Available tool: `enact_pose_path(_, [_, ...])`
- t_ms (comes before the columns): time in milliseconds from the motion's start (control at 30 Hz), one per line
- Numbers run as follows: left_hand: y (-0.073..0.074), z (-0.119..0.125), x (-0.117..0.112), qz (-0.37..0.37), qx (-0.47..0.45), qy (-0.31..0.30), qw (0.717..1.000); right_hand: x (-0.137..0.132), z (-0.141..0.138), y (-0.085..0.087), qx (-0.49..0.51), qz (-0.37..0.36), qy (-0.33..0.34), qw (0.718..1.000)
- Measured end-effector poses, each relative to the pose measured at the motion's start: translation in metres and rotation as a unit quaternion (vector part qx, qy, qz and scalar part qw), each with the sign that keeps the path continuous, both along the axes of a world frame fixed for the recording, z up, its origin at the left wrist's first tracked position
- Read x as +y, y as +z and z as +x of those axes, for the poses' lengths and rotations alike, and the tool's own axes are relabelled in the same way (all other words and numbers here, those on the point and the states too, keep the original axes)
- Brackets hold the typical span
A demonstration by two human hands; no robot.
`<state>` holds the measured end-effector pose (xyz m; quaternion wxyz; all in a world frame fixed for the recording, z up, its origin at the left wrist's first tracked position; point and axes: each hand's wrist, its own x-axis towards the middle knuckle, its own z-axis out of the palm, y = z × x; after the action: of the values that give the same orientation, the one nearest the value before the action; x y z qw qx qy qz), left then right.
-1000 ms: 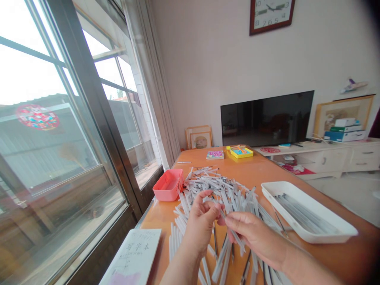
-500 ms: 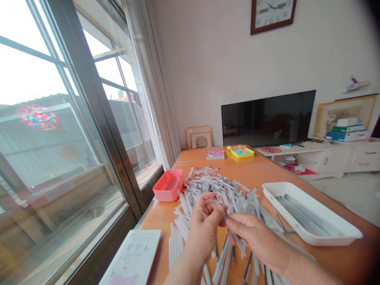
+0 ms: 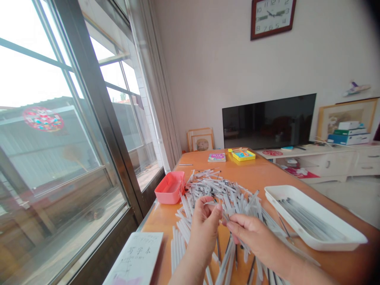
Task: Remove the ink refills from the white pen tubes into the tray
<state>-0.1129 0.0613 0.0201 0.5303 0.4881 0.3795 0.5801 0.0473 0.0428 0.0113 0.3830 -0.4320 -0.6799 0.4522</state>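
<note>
A big heap of white pen barrels and thin dark refills (image 3: 219, 190) covers the middle of the orange table (image 3: 258, 172). Above its near part my left hand (image 3: 204, 227) is closed in a pinch on a small pen part. My right hand (image 3: 252, 237) pinches a thin pen piece whose tip meets the left fingertips. Both hands touch at the fingertips over the heap.
A white tray (image 3: 314, 215) with assembled pens lies to the right. A pink box (image 3: 170, 187) sits at the heap's left, by the window. A notebook (image 3: 133, 257) lies near left. Two small books (image 3: 230, 155) rest at the far edge, with a TV (image 3: 268, 120) behind.
The view has shifted slightly down and right. My hands have stayed together over the heap, the fingers working the same small pieces a little closer.
</note>
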Motion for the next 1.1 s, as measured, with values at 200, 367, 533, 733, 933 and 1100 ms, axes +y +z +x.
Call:
enact_pose_path(200, [0.003, -0.021, 0.011, 0.003, 0.192, 0.051, 0.980, 0.004, 0.003, -0.012, -0.141, 0.173, -0.065, 0.973])
enact_pose_path(367, [0.007, -0.026, 0.009, 0.019, 0.216, 0.018, 0.976, 0.004, 0.011, -0.010, -0.234, 0.256, -0.109, 0.931])
enact_pose_path(533, [0.002, -0.021, 0.009, -0.050, 0.094, -0.032, 0.994, 0.003, 0.013, -0.003, -0.297, 0.303, -0.139, 0.895])
enact_pose_path(733, [0.001, -0.011, 0.004, -0.134, -0.098, -0.126, 0.978, 0.001, 0.013, -0.001, -0.308, 0.335, -0.158, 0.876])
enact_pose_path(933, [0.008, 0.000, -0.004, -0.157, -0.233, -0.211, 0.936, -0.001, 0.010, -0.002, -0.278, 0.348, -0.157, 0.881])
enact_pose_path(1100, [0.016, 0.002, -0.010, -0.156, -0.281, -0.246, 0.914, -0.003, 0.010, 0.000, -0.258, 0.376, -0.156, 0.876])
